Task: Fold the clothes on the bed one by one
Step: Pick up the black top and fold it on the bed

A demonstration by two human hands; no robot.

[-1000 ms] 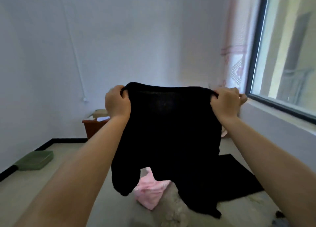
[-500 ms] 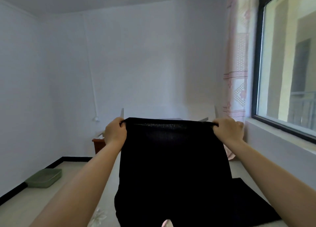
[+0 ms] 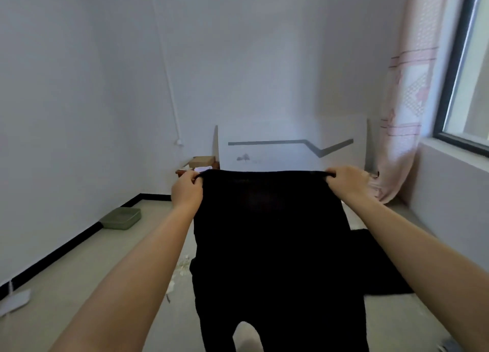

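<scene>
Both bare arms reach forward over the bed. The left hand and right hand each pinch a top corner of black trousers, fingers curled over the waistband, holding it stretched and hanging upright. Beyond stand a headboard, a curtain and a green tray.

A pale bed carries a flat black garment near its right side.

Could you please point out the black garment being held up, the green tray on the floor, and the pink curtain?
black garment (image 3: 270,232): head view, middle of the hanging cloth.
green tray (image 3: 122,218): head view, its inside bottom.
pink curtain (image 3: 404,108): head view, patterned middle part.
</scene>
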